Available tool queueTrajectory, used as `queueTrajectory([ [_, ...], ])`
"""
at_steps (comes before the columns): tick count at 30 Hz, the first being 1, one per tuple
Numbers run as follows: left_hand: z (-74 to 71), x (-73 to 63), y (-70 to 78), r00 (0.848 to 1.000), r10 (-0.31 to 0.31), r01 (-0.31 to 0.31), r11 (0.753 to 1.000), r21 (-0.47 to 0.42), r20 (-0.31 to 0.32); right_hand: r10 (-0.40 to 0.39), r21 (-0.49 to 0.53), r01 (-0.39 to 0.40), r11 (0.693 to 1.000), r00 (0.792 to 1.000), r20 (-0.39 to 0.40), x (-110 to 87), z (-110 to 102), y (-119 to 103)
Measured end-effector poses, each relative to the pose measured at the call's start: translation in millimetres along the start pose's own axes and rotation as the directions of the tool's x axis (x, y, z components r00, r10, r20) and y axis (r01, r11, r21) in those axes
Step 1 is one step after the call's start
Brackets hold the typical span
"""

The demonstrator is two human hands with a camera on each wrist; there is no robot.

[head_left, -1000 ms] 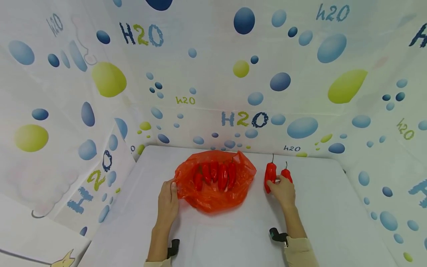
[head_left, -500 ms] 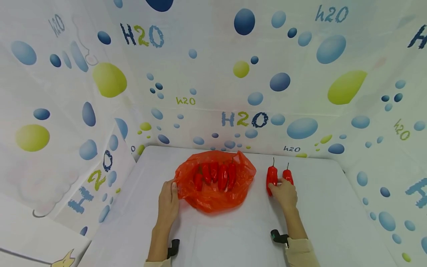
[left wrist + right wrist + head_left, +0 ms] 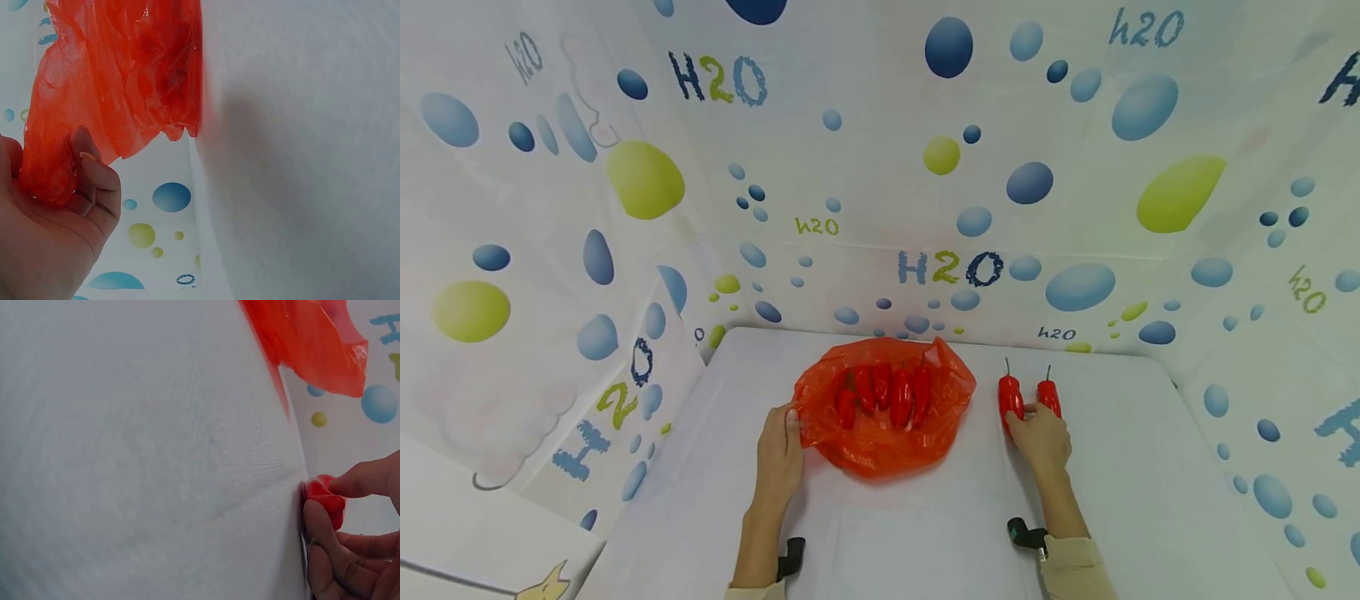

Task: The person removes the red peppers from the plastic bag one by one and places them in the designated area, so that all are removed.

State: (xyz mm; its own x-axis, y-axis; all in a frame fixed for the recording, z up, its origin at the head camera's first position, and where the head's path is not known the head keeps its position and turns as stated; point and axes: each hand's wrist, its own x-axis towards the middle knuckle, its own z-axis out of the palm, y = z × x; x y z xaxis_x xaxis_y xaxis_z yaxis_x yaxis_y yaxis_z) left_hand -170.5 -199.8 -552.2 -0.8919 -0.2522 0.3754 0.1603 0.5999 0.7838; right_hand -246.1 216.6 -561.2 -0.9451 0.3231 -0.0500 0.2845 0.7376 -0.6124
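A translucent red plastic bag [image 3: 880, 460] lies with its mouth spread open on the white table. Inside it sit several glossy red chili peppers [image 3: 901, 398]. My left hand [image 3: 778, 454] grips the bag's left edge; in the left wrist view the bunched plastic [image 3: 50, 165] is held between thumb and curled fingers. To the right of the bag, my right hand [image 3: 1041, 437] pinches the lower part of a red chili pepper [image 3: 1011, 395], its dark stem pointing away. A second red chili pepper [image 3: 1048, 395] lies just right of it, partly hidden by the fingers.
The white table [image 3: 917, 533] ends at a back edge against a printed curtain [image 3: 865, 175] with blue and green drops. That curtain also runs along both sides. A black wrist camera [image 3: 1026, 533] is strapped at the right wrist, another [image 3: 791, 557] at the left.
The pinched pepper has shifted slightly toward me and its stem end now leans a little left. My right hand moved slightly right and nearer. The left hand and bag have stayed put.
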Motion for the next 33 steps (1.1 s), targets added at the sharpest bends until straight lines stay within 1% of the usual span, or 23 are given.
queueTrajectory([
  [4,0.0,0.2,1.0,1.000,-0.005,0.005,1.000,0.003,0.004,0.010,-0.008,-0.011,1.000,1.000,-0.025,-0.1,-0.1,0.7],
  [7,-1.1,-0.1,2.8,0.999,-0.025,0.025,1.000,0.001,0.020,0.020,-0.014,-0.021,1.000,0.999,-0.044,-0.3,-1.2,0.1],
  [11,-2.2,-0.3,4.2,0.999,-0.032,0.032,0.999,0.005,0.030,0.023,-0.017,-0.025,1.000,0.996,-0.088,-1.2,-2.1,0.5],
  [16,-2.2,-0.1,4.1,0.999,-0.027,0.027,1.000,0.005,0.027,-0.001,-0.008,0.000,1.000,0.986,-0.169,-3.5,-2.8,1.6],
  [19,-2.0,-0.3,3.9,0.999,-0.034,0.034,0.999,0.005,0.027,-0.011,0.010,0.013,1.000,0.980,-0.197,-4.5,-3.1,2.2],
  [25,-1.5,-0.2,3.3,0.999,-0.034,0.034,0.999,0.007,0.020,-0.029,0.036,0.038,0.999,0.977,-0.211,-7.3,-6.9,2.2],
  [30,-1.6,0.1,4.1,0.999,-0.032,0.032,0.999,-0.001,0.020,-0.066,0.007,0.069,0.998,0.971,-0.228,-9.6,-13.3,0.9],
  [33,-2.6,-0.4,4.8,0.999,-0.036,0.036,0.999,-0.007,0.022,-0.059,-0.003,0.060,0.998,0.978,-0.201,-10.8,-16.0,0.7],
])
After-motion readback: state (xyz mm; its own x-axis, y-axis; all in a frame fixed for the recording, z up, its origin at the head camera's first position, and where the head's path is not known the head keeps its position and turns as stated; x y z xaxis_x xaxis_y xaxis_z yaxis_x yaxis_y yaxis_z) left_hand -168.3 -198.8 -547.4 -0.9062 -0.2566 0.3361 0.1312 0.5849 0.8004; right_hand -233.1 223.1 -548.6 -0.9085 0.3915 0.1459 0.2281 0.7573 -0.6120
